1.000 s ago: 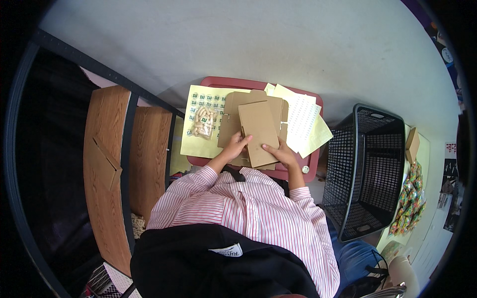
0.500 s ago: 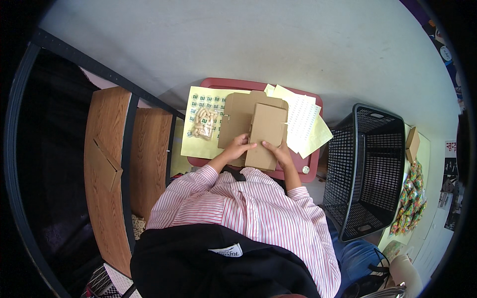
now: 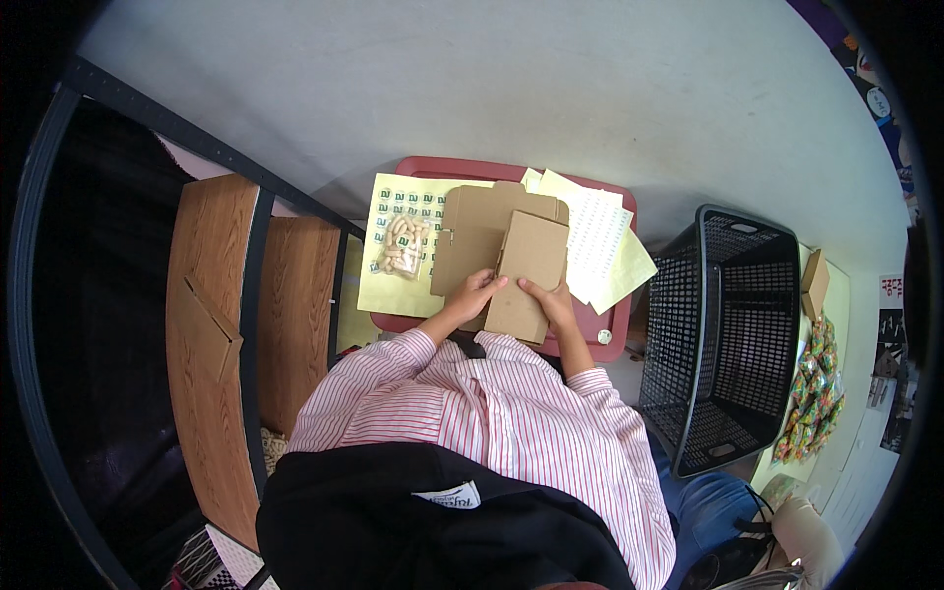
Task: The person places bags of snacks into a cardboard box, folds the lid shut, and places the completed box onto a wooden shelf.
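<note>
A narrow brown cardboard box (image 3: 536,246) is between my two hands, held close to my body. My left hand (image 3: 476,295) grips its left edge, thumb lying on the top face. On the right edge, my right hand (image 3: 553,303) has its thumb across the same face, with the fingers mostly hidden. Beneath the box lies a wider flat piece of cardboard (image 3: 468,226) with cut tabs. Left of it, a clear bag of beige curved pieces (image 3: 401,246) rests on a yellow sheet of round green stickers (image 3: 386,295).
Everything sits on a red plastic lid (image 3: 618,329). Label sheets (image 3: 595,241) lie at its right. A black crate (image 3: 723,334) stands further right, beside several colourful packets (image 3: 814,393). At left, a wood-grain shelf (image 3: 211,295) carries another cardboard piece (image 3: 205,334).
The box has shifted slightly to the right and toward me, and its side face shows a little more. Both hands keep their hold on it.
</note>
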Motion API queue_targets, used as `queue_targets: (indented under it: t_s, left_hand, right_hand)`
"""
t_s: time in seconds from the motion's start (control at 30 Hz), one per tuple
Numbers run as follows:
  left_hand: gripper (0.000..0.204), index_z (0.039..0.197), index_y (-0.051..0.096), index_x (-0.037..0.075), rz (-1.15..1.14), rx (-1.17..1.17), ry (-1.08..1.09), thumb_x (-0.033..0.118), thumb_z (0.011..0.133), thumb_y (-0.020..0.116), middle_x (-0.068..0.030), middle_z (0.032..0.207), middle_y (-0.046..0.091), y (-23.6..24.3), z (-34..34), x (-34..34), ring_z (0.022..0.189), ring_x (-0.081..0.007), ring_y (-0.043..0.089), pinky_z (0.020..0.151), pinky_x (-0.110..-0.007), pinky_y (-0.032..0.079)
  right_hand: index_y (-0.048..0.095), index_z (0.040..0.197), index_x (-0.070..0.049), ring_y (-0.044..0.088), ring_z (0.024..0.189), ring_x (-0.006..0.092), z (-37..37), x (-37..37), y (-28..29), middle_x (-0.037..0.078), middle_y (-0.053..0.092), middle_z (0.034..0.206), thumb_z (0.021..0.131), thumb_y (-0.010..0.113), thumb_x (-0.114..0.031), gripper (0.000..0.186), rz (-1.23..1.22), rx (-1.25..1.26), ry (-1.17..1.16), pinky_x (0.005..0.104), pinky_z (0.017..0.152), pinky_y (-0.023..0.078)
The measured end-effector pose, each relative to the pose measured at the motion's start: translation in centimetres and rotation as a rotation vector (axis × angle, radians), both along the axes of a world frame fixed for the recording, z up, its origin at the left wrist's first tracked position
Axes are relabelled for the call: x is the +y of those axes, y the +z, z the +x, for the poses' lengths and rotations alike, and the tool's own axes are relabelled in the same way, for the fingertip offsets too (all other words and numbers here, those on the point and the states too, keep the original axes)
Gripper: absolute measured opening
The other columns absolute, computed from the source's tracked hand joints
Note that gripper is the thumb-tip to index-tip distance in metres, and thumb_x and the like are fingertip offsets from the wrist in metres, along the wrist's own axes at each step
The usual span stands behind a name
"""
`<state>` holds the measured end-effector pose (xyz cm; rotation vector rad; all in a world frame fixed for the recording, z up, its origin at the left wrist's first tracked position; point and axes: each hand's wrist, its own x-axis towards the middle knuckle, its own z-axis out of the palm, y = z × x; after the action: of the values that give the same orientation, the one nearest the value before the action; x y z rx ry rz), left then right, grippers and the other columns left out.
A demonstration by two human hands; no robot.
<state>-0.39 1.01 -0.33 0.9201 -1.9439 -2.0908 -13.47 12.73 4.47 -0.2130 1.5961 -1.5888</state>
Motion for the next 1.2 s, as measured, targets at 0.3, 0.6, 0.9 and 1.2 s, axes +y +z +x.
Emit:
queue_targets:
  t_s: [0.3, 0.6, 0.9, 1.2]
  left_hand:
    - [0.061, 0.121, 0.036, -0.011, 0.18, 0.043, -0.046, 0.025, 0.08, 0.065, -0.0191, 0.115, 0.052, 0.8, 1.3, 1.1, 0.106, -0.023, 0.053, 0.088, -0.031, 0.043]
    - [0.051, 0.126, 0.037, -0.003, -0.054, 0.19, 0.64, 0.029, 0.089, 0.052, -0.0125, 0.121, 0.047, 10.9, 7.7, -4.5, 0.111, -0.0183, 0.045, 0.095, -0.03, 0.035]
    - [0.05, 0.126, 0.038, -0.003, -0.675, -0.005, 1.319, 0.032, 0.091, 0.047, -0.013, 0.118, 0.05, 19.3, 27.8, -11.7, 0.106, -0.0195, 0.049, 0.092, -0.03, 0.037]
    - [0.054, 0.125, 0.04, -0.003, -0.313, -0.072, 1.549, 0.04, 0.093, 0.039, -0.0143, 0.116, 0.051, 21.2, 41.4, -11.3, 0.104, -0.0238, 0.052, 0.084, -0.037, 0.045]
  right_hand:
    - [0.039, 0.118, 0.006, 0.058, 0.092, 0.0234, 0.4, 0.0, -1.1, 0.018, 0.055, 0.106, 0.068, 0.075, -0.012, 0.065, 0.043, 0.052, 0.004, 0.0339, 0.078, 0.049]
    - [0.033, 0.131, -0.005, 0.056, 0.098, 0.022, -1.5, 1.5, -3.7, 0.011, 0.053, 0.116, 0.088, 0.052, -0.03, 0.053, -0.044, -0.16, 0.024, 0.0297, 0.078, 0.045]
    - [0.04, 0.127, -0.004, 0.057, 0.094, 0.0199, -1.7, 3.0, -5.8, 0.009, 0.054, 0.112, 0.085, 0.057, -0.022, 0.049, 0.068, -0.051, 0.05, 0.0294, 0.076, 0.047]
    - [0.047, 0.118, -0.002, 0.057, 0.086, 0.0164, -1.7, 2.8, -6.6, 0.007, 0.055, 0.101, 0.084, 0.06, -0.019, 0.039, 0.032, 0.038, 0.043, 0.0266, 0.069, 0.047]
